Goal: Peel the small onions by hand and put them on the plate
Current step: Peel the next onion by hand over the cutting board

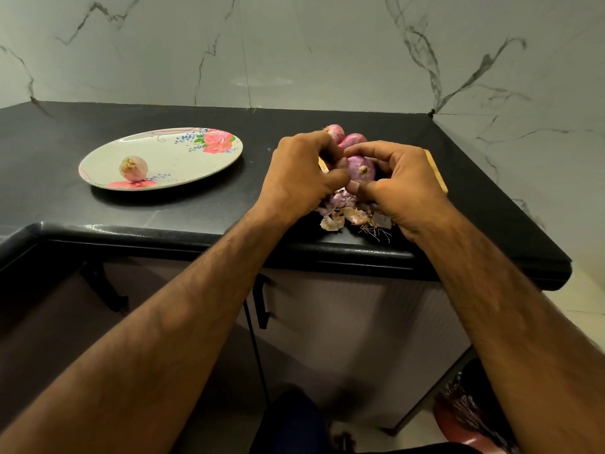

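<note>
Forearms reach in from the bottom edge toward the black desk (196, 204). On the left of the desk sits a flowered plate (183, 158) with one peeled onion (133, 168) near its left rim, well apart from both hands. Further right, the left hand (301, 178) is curled, its fingers (330, 152) bent inward and pressed against the left side of a purple onion (361, 167). That onion is held between the two hands, above the desk, root end facing the camera. The right hand (402, 181) cups it from the right, fingers (370, 150) arched over its top and thumb tucked just below it. Behind the hands lie two more unpeeled onions (343, 134), touching each other. Below the hands, near the desk's front edge, a heap of peels (350, 214) and roots rests. A wooden board (437, 173) edge shows beside the right hand.
</note>
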